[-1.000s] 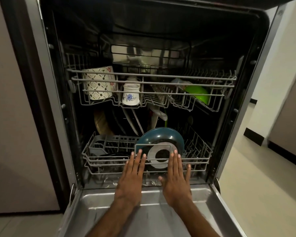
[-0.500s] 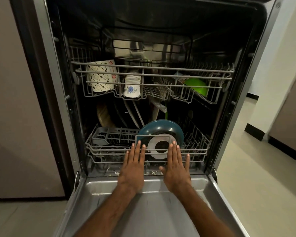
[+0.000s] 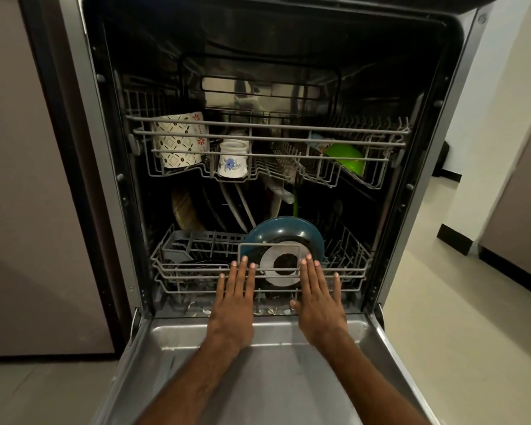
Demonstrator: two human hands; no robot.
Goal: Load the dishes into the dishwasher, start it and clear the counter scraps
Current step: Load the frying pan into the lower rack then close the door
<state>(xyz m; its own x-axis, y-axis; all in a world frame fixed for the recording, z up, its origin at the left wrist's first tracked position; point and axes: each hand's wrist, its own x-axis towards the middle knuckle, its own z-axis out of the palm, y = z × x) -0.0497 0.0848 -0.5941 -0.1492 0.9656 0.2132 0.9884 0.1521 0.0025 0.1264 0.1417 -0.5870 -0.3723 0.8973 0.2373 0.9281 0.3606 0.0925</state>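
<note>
The dishwasher stands open, its door (image 3: pixel 258 378) folded down flat towards me. My left hand (image 3: pixel 235 302) and my right hand (image 3: pixel 318 302) press with straight fingers against the front of the lower rack (image 3: pixel 196 268). A teal pan (image 3: pixel 284 237) stands upside-down on edge just behind that front, between my hands. Plates (image 3: pixel 184 210) and utensils lean further back. The upper rack (image 3: pixel 258 138) holds a patterned mug (image 3: pixel 177 139), a small white flowered cup (image 3: pixel 232 159) and a green bowl (image 3: pixel 347 157).
Scraps of debris (image 3: pixel 270 310) lie on the tub sill under the lower rack. A brown cabinet panel (image 3: pixel 28 179) flanks the dishwasher on the left. Tiled floor (image 3: pixel 472 317) lies to the right, with a white wall and dark skirting (image 3: pixel 452 237) beyond.
Both hands stay flat on the lower rack's front, which has slid further back into the tub. The view has drawn back slightly.
</note>
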